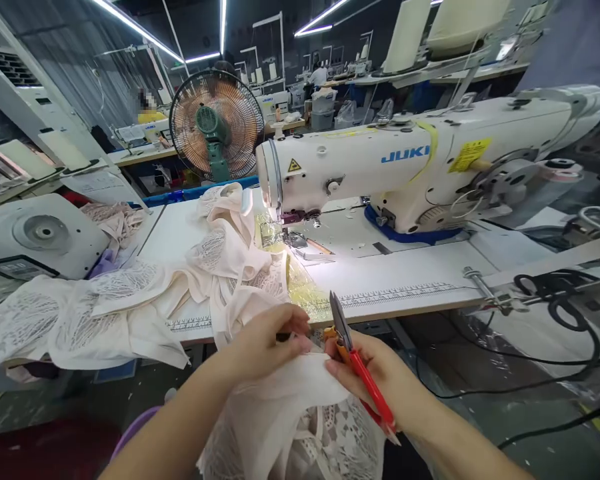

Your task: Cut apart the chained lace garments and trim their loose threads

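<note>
So the right hand [367, 370] is gripping red-handled scissors [373, 393], blades angling up, probably palmed like that to leave the thumb free for the cloth. The left hand [267, 340] is closing thumb and fingers on the edge of a pale lace garment [275, 420], which is hanging at bottom centre of the frame; I'm guessing both hands are gripping near that edge to steady it. Just beyond, more lace pieces [145, 293] are crowding the desk [410, 270] from the left, bunching right up beside the lit needle area of the sewing machine [340, 167], so that side's looking pretty blocked. Black cables [580, 333] are looping at right, and a fan [215, 127] is standing upper left of centre.
</note>
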Demonstrator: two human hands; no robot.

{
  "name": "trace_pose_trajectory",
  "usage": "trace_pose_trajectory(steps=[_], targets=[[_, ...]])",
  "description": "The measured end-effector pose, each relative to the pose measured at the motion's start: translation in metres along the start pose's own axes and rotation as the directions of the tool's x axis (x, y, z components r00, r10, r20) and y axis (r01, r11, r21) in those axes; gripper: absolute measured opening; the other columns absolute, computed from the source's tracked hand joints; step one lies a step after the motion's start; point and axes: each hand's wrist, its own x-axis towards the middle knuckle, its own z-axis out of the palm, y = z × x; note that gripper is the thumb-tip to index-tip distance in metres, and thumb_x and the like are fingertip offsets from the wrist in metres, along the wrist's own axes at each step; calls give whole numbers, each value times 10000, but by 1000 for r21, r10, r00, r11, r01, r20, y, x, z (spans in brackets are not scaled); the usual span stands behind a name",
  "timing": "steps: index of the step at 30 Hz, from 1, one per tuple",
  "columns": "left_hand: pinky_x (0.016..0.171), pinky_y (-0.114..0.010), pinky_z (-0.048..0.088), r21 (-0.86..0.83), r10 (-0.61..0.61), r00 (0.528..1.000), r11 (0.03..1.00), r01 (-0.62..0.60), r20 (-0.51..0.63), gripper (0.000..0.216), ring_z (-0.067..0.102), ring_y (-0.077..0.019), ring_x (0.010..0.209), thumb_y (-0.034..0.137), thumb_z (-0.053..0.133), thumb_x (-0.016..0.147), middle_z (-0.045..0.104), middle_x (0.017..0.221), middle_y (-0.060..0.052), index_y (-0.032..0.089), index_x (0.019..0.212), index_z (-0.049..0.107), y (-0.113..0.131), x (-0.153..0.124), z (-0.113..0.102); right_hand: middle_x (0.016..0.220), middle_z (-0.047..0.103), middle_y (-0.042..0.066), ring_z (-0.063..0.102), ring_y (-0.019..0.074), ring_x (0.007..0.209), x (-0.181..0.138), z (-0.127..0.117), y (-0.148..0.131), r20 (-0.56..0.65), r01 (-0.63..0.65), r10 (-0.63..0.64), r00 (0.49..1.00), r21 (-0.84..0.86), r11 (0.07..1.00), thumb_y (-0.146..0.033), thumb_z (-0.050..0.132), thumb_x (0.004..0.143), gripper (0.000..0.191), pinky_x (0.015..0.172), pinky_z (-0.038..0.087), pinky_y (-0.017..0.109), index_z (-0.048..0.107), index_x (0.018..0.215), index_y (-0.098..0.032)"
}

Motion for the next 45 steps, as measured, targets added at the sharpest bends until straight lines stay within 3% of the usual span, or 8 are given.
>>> trace_pose_trajectory(steps=[3,12,15,20,25,32,41,45], targets=[[817,-315,463,270,23,997,963,-2,-76,212,578,-191,921,316,450,885,645,973,-73,181,951,599,-23,8,-20,612,400,-50,338,107,551,3,-1,10,-73,2,-11,997,-118,993,-367,577,770,217,508,310,230,465,717,-188],[845,-405,443,484,-53,962,856,183,-269,309,580,-233,895,311,393,904,664,877,-86,160,836,654,-59,-24,-71,607,364,-48,327,117,558,22,7,18,-101,93,-147,984,-407,908,-273,485,803,193,495,296,236,380,654,-211],[888,-439,435,505,-20,944,841,194,-329,279,570,-269,1007,323,446,877,656,1028,-133,138,972,633,-53,-36,-64,596,381,-42,349,121,538,29,11,14,-47,197,-246,968,-463,864,-280,472,833,182,479,309,236,416,676,-208],[812,-335,507,335,14,991,942,32,-134,387,606,-221,1014,247,551,802,645,1133,-94,194,1184,517,-45,-37,-36,604,409,-42,378,127,514,42,10,8,77,366,-390,918,-545,754,-162,468,788,84,467,320,235,439,731,-217],[641,-338,512,508,86,955,859,73,-283,258,621,-202,703,136,444,808,664,844,-77,156,1042,550,-64,-35,-18,577,390,-45,366,121,495,64,13,11,19,254,-362,932,-748,613,-135,444,728,284,450,300,221,199,633,-243],[707,-363,507,725,338,819,676,133,-465,177,565,-234,877,103,459,813,596,986,-119,176,762,611,-76,-37,-8,496,408,-32,361,127,418,87,26,12,-32,103,-309,950,-907,408,-150,418,733,315,403,200,240,153,591,-245],[794,-344,548,730,474,806,678,-78,-354,193,621,-192,856,98,475,873,698,883,-96,112,1006,614,-84,-53,-2,568,486,-2,471,153,465,84,24,24,71,207,-440,895,-940,270,-177,400,822,221,409,302,260,384,610,-237],[865,-399,542,747,486,812,657,-96,-324,231,636,-216,971,97,439,887,714,963,-97,124,1032,617,-90,-63,3,814,645,97,605,213,696,80,20,29,138,332,-576,805,-911,245,-102,381,836,212,569,488,326,560,761,-188]])
